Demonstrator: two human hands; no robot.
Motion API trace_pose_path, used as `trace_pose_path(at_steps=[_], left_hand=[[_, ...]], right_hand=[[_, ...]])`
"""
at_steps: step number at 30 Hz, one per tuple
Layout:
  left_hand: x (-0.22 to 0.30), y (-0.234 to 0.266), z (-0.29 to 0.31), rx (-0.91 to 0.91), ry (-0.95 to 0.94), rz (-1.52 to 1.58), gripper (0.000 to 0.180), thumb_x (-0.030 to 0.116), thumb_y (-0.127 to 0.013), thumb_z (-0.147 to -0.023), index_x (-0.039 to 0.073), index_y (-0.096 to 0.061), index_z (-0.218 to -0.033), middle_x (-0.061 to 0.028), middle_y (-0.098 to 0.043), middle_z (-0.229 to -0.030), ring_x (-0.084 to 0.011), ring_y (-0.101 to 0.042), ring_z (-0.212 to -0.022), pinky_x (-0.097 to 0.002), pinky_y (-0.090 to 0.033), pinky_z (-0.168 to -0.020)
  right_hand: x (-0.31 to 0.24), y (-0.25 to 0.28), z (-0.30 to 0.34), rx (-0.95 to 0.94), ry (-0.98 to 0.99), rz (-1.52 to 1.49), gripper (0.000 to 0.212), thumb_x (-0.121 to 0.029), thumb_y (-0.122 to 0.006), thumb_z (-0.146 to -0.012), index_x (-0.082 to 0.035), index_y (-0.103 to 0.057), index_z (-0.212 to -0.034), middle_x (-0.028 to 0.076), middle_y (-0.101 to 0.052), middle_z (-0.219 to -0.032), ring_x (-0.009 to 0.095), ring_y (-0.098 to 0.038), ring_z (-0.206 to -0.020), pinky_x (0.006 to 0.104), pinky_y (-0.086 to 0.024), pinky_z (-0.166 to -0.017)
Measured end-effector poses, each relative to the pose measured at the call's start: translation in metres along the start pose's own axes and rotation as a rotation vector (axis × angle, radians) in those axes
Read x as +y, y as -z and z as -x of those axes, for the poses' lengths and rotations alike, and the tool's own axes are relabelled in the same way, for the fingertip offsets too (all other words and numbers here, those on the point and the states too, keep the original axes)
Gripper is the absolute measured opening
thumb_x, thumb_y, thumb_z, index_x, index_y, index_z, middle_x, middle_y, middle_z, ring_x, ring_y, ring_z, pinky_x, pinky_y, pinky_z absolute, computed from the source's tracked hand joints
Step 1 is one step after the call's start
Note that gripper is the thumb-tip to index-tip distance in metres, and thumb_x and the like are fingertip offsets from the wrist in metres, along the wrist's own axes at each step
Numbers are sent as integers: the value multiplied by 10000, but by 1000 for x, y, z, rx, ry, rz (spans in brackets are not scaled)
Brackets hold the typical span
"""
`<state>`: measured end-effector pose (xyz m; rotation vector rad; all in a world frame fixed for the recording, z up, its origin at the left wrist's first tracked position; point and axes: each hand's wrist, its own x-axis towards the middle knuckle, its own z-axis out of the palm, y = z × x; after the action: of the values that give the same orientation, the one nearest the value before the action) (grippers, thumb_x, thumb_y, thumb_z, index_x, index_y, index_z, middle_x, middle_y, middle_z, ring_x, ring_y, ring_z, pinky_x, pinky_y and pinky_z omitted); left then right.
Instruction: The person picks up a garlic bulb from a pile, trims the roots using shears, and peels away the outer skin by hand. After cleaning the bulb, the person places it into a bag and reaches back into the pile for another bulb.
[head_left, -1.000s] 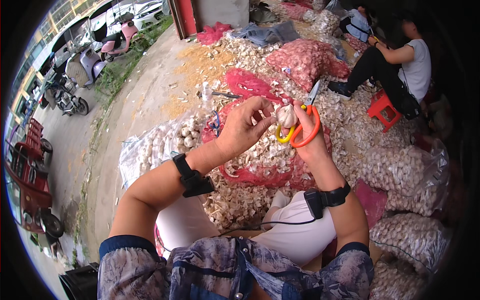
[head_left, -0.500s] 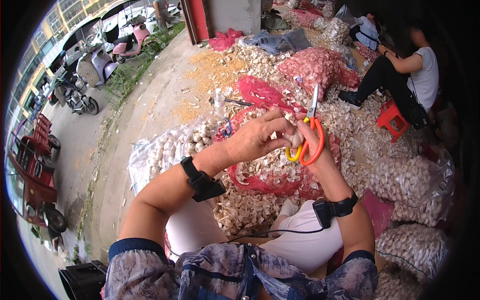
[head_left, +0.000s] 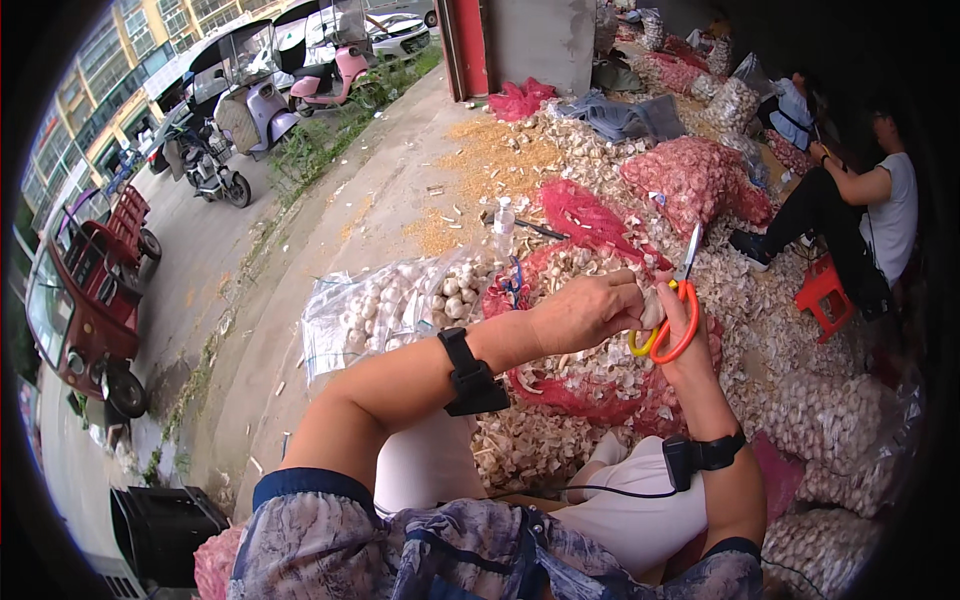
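Observation:
My left hand [head_left: 592,312] is closed, its fingers curled in a pinch against a pale garlic bulb [head_left: 652,309]. My right hand [head_left: 688,357] grips a pair of scissors [head_left: 689,258] with orange and yellow handles, blades pointing up and away. The same hand supports the bulb beside the handles, partly hidden by fingers. Below both hands lies a red mesh sack [head_left: 570,396] covered with dry garlic skins and stalk pieces. Left of it, trimmed bulbs [head_left: 385,310] fill a clear plastic bag [head_left: 322,345].
A clear bottle [head_left: 504,220] stands beyond the bag. A full red mesh sack [head_left: 680,180] lies ahead. At right, a person [head_left: 885,205] sits on a red stool [head_left: 826,296]. Netted garlic sacks [head_left: 825,420] lie at near right, a black crate [head_left: 165,530] at near left.
The whole scene has shifted right and somewhat down in the picture. My left fingers, earlier more spread around the bulb, are now curled tighter. The scissors remain in my right hand.

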<state>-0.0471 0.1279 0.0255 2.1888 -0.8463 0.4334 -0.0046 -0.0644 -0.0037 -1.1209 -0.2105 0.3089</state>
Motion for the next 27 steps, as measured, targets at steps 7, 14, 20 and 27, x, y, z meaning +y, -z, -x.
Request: trace_pose_path(at_steps=[7,14,20,27], left_hand=[[-14,-6,6,97,418,501,275,282,-602,-950,25,-505,-960,-71,-604,-805,-126,-627,-621,-280,-519,-507],[-12,1,6,-155,527,837,311,260,-542,-977,25,-471,-1168,-109,-627,-860,-149,-635,-576,-262,-546,-474],[-10,6,5,98,693,788,236,225,-501,-986,4,-462,-1058,-127,-645,-787,-176,-647,-533,-281,-541,-435],[-11,11,11,29,579,782,202,211,-446,-999,11,-421,-1004,-125,-632,-751,-181,-640,-508,-279,-536,-417]], right_hand=[[-7,-23,5,-10,-10,25,257,-168,-602,-941,-60,-521,-1159,25,-592,-826,102,-587,-663,239,-473,-541],[-8,-31,2,-51,-7,304,262,-160,-605,-940,-34,-515,-1151,25,-571,-813,81,-559,-618,218,-455,-529],[-5,-47,4,41,-46,90,309,-145,-634,-919,-39,-508,-1181,57,-615,-890,104,-582,-649,226,-488,-547],[-6,-41,2,-48,-63,157,303,-142,-617,-914,-53,-512,-1184,43,-588,-849,96,-565,-626,212,-468,-512]])
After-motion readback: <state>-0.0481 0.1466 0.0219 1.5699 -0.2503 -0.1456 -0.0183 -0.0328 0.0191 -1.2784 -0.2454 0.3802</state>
